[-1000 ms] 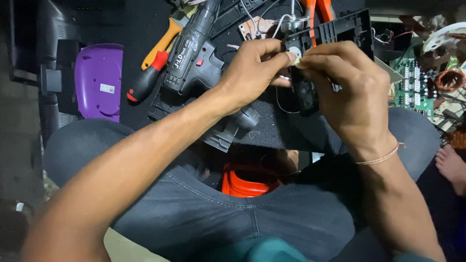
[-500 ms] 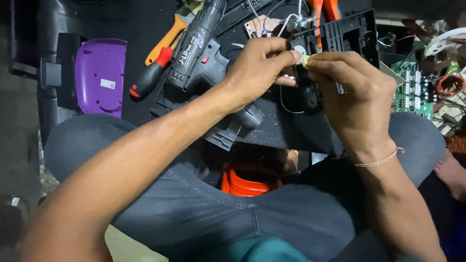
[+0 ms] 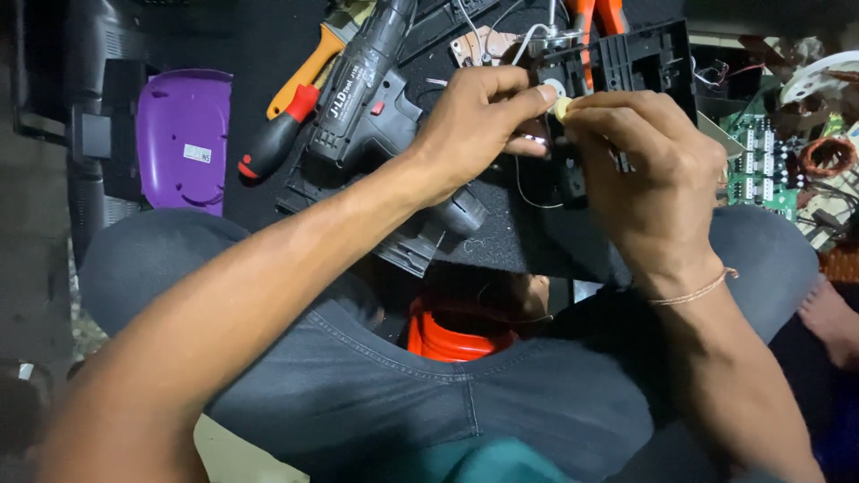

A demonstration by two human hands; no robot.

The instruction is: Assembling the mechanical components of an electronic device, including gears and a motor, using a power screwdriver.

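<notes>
Both hands meet over a black plastic housing. The left hand has thumb and forefinger closed on a small pale, yellowish piece; the fingertips of the right hand are closed on the same piece from the other side. The piece sits right between the two sets of fingertips, touching both, and lies against the front edge of the housing. What the piece is cannot be told; most of it is covered by the fingers. The right palm hides the lower part of the housing.

A thin dark wire loops down just below the left fingertips. A thin cord bracelet sits on the right wrist.

Around the hands:
- One dark cordless drill, just left of the left hand, lying on a black mat; the left wrist crosses its base.
- One screwdriver with red and black handle, left of the drill.
- One tool with an orange handle, just above the screwdriver.
- One pair of orange-handled pliers, beyond the fingertips, partly behind the housing.
- One purple plastic cover, well left of the hands.
- One green circuit board, right of the right hand, with one copper coil near its far edge.
- One orange-red round object, below the hands, between the knees.
</notes>
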